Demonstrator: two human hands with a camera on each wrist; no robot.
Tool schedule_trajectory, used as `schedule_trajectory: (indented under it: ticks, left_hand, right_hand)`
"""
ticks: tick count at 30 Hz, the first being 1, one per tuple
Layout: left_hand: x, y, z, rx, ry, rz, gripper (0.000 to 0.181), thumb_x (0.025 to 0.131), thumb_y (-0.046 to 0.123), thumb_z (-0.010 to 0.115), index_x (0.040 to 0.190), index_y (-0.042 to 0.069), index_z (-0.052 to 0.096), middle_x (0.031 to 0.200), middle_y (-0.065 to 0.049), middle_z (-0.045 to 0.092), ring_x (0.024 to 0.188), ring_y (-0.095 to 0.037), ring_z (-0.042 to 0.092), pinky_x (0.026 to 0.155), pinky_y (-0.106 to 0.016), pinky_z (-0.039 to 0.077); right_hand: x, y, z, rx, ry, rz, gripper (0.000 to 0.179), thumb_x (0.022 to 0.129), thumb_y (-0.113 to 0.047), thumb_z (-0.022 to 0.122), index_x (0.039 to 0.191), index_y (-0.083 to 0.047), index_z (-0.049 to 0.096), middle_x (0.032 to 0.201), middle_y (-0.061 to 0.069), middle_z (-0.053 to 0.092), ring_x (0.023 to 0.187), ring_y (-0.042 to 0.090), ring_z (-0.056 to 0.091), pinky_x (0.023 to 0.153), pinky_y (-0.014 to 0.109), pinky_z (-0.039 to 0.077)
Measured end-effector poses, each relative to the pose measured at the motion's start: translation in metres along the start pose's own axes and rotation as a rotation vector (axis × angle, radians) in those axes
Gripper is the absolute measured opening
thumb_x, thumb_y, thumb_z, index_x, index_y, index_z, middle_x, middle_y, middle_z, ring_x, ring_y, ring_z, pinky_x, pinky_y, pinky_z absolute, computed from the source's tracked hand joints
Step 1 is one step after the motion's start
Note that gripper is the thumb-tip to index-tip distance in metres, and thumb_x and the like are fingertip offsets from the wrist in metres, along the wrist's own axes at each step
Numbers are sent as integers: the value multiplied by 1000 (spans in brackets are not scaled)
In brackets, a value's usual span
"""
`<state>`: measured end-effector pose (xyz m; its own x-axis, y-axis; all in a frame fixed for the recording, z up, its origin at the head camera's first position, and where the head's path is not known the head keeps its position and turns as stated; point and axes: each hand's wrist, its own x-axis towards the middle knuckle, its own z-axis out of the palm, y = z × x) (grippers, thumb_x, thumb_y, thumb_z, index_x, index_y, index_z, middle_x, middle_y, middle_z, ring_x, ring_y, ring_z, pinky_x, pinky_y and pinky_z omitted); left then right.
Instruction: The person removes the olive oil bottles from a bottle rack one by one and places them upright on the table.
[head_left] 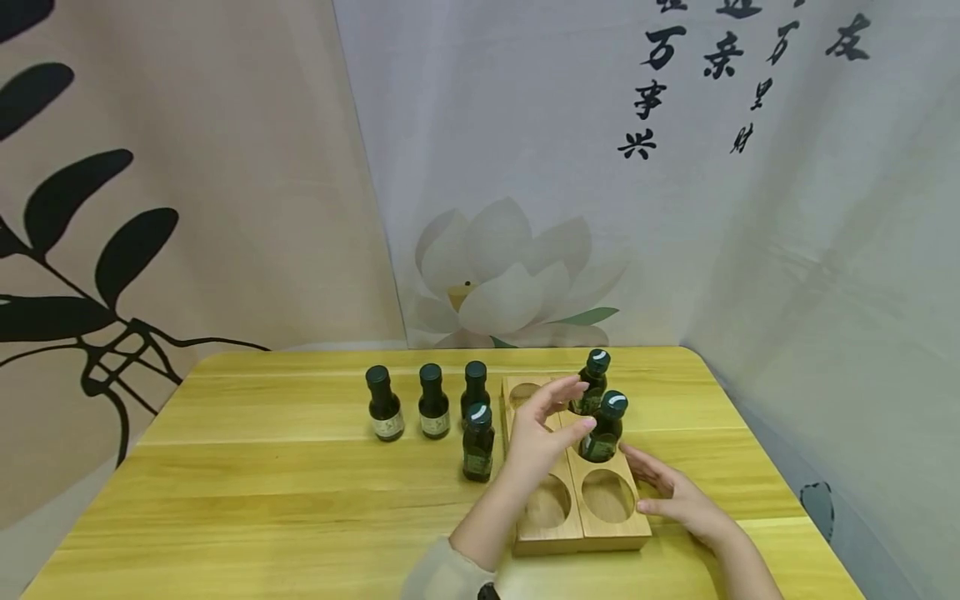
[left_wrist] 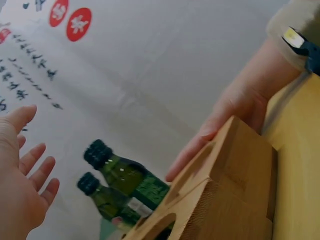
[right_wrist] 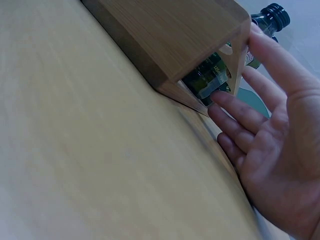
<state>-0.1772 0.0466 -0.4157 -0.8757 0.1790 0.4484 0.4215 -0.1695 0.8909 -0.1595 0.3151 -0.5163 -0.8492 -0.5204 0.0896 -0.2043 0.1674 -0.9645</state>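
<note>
A wooden holder (head_left: 581,546) with two columns of round wells stands right of the table's middle. Two dark green bottles with dark caps, a nearer one (head_left: 602,433) and a farther one (head_left: 595,375), sit upright in its right column. My left hand (head_left: 536,429) hovers over the left column, fingers spread beside those bottles; the left wrist view shows a gap between this hand (left_wrist: 22,180) and the bottles. On the holder's right side, my right hand (head_left: 675,496) rests its fingertips against the wall, and the right wrist view has its fingers (right_wrist: 240,112) loosely extended there.
Left of the holder stands another green bottle (head_left: 477,446), close to its edge. Behind and farther left are three more dark bottles, among them a labelled one (head_left: 433,404) and the leftmost (head_left: 385,408). A printed cloth (head_left: 525,167) hangs behind the wooden table (head_left: 262,500).
</note>
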Motion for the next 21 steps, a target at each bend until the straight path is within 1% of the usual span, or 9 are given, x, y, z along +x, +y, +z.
schedule_trajectory:
  ticks: [3,5,7,10,12,14,18,21]
  left_hand:
    - [6,-7,8,50,-21,-52,50,84,10,74,131,9,57,124,-1,62,115,-16,55,99,-42,40]
    - [10,-11,12,69,-38,-75,51,85,15,75,132,12,57,125,0,61,115,-12,54,100,-42,39]
    - [13,-14,15,72,-51,-93,51,85,17,75,133,12,57,126,-2,61,116,-14,54,100,-42,38]
    - [16,-21,19,86,-62,-120,52,85,18,75,134,13,56,128,-5,59,117,-18,53,97,-39,38]
    - [18,-25,21,97,-68,-138,52,86,18,74,134,13,55,128,-5,59,117,-19,53,96,-38,38]
    - [19,-29,23,104,-67,-156,52,86,18,74,134,14,55,128,-4,59,117,-18,53,96,-39,38]
    - [19,-36,27,109,-60,-184,51,86,18,74,134,14,55,127,-4,60,117,-15,53,100,-47,37]
    - [20,-41,29,126,-52,-195,49,87,20,74,133,16,57,124,-1,61,115,-15,53,100,-47,38]
  right_hand:
    - [-1,-1,0,-15,7,11,69,89,0,62,150,-6,30,149,23,30,126,7,41,99,22,35]
    - [-1,-1,0,-15,8,14,69,89,0,62,150,-6,30,149,22,31,126,7,42,99,22,34]
    - [0,-1,0,-16,0,3,68,89,1,61,150,-5,30,149,24,30,126,7,41,99,22,34]
    - [1,-1,1,-12,-7,-13,68,89,2,61,150,-4,29,149,27,28,126,6,41,99,21,34]
    - [1,-1,1,-12,-13,-23,69,90,2,61,150,-4,28,148,29,28,126,7,41,99,21,35]
    - [1,-1,1,-8,-14,-14,69,90,1,61,150,-4,29,147,30,29,125,7,42,98,22,35]
    - [2,0,0,-5,-21,-4,69,90,1,60,150,-4,27,146,31,30,124,9,43,98,24,37]
    - [1,0,0,-2,-20,0,69,90,1,61,150,-3,27,146,31,30,124,9,43,98,24,37]
